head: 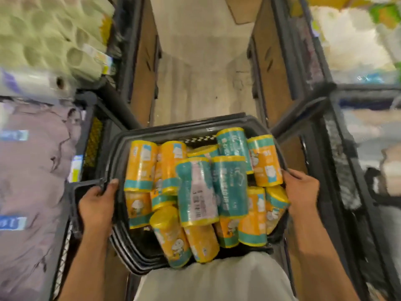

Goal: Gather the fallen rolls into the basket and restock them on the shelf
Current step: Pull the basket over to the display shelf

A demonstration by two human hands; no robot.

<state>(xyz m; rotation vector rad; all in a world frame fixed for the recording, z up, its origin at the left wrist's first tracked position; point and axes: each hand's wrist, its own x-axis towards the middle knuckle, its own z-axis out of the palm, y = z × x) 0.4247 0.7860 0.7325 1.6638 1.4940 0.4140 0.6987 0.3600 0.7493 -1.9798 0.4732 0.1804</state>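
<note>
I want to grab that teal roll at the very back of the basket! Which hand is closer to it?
Right. The right hand grips the basket rim to the right of the teal roll; the left hand grips the opposite rim, farther away.

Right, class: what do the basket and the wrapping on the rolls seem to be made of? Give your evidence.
The basket: probably rigid moulded plastic, dark grey, slight sheen; stepped rim, slotted wall. The rolls: wrapped in what looks like thin glossy plastic film; highlights, wrinkles, printing.

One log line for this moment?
basket full of rolls | left hand grips rim | right hand grips rim
</note>
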